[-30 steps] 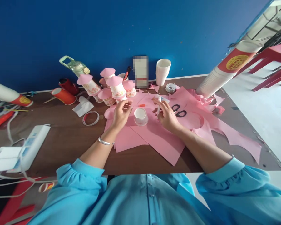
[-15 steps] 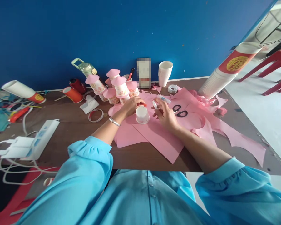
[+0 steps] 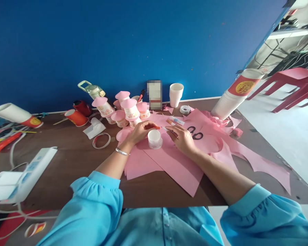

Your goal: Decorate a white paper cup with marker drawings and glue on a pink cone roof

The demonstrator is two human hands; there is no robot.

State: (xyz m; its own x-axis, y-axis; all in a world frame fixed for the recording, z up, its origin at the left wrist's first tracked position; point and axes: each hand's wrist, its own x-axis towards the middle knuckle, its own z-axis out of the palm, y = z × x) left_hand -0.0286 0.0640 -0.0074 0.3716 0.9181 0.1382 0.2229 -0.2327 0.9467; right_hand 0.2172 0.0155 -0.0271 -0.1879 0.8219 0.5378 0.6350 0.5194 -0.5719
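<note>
My left hand (image 3: 141,132) is closed on a small orange-red stick-like piece (image 3: 156,127) that points right. My right hand (image 3: 182,138) pinches a slim white pen-shaped thing (image 3: 164,128), its tip close to the red piece; whether the two touch I cannot tell. Just below and between the hands, a short white paper cup (image 3: 154,138) stands on pink paper sheets (image 3: 178,171). Black-handled scissors (image 3: 195,133) lie beside my right hand, their blades mostly hidden. A white and blue tube (image 3: 179,120) rests beyond its fingers.
Decorated cups with pink cone tops (image 3: 129,107) cluster behind my left hand. Tape rolls (image 3: 101,140), a white cup stack (image 3: 176,95) and a tall leaning cup stack (image 3: 232,94) stand around. A power strip (image 3: 37,174) with cables lies left. Pink scraps (image 3: 267,162) spread right.
My hands have come closer together, bringing the white pen-shaped thing from a raised tilt to nearly level, facing the red piece. The whole view has shifted, with the table now lower in it.
</note>
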